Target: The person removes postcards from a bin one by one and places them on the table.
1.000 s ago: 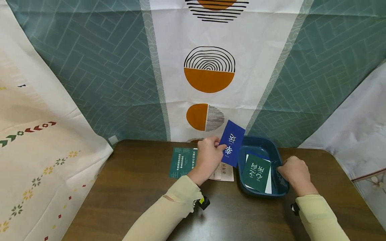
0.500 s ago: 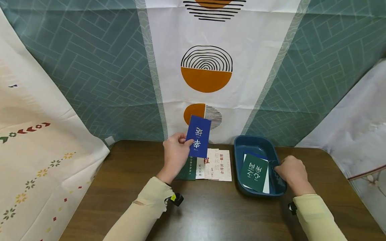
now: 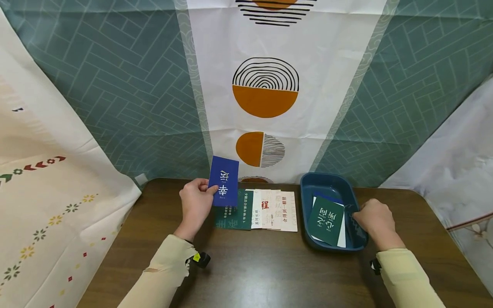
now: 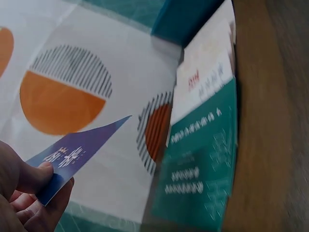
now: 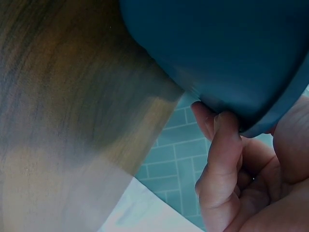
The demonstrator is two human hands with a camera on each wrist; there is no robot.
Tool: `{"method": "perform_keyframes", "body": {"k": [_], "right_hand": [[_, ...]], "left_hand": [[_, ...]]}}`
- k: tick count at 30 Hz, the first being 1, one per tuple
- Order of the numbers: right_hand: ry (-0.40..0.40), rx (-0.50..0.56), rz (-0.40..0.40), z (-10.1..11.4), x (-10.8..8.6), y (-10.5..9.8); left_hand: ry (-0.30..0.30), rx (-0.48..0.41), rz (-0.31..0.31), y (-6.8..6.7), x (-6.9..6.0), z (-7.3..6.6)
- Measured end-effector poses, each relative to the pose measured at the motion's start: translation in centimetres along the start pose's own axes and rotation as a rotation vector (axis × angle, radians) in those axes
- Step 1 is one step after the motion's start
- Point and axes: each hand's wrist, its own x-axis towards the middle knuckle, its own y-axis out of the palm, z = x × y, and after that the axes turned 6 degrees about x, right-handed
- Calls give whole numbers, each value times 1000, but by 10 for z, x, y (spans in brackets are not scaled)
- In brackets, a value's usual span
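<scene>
Between thumb and fingers, my left hand [image 3: 196, 204] pinches a blue card [image 3: 224, 179] with white characters, held up over the left end of a row of cards. In that row lie overlapping green cards [image 3: 243, 214] and, to their right, cream cards [image 3: 275, 211]. The left wrist view shows the blue card [image 4: 72, 157] tilted and apart from the row. At the right, my right hand [image 3: 376, 222] grips the right rim of a blue plastic basin [image 3: 363, 244]. Inside the basin are a green card [image 3: 326, 220], a white card beneath it and a blue edge behind.
All of this is on a brown wooden table [image 3: 262, 273]. A patterned cloth [image 3: 265, 102] hangs along the table's back edge. Pale cloths hang at the left [image 3: 50, 179] and right [image 3: 458, 171] sides.
My left hand has carried the blue card leftward, from beside the basin to above the green end of the row. The right hand has stayed at the basin's rim.
</scene>
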Motion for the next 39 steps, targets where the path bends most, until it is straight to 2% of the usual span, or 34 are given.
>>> {"method": "perform_keyframes", "body": {"k": [8, 16, 23, 32, 39], "right_hand": [[-6, -6, -6, 0, 0, 0], [0, 6, 2, 0, 0, -1], [-6, 8, -1, -1, 1, 0], [-11, 0, -10, 0, 1, 0], [4, 6, 2, 0, 1, 1]], "left_hand": [[-54, 22, 32, -4, -2, 19], [-92, 45, 99, 4, -8, 35], [-137, 52, 153, 11, -12, 39], [-144, 50, 209, 17, -15, 41], [-156, 77, 222, 23, -14, 47]]}}
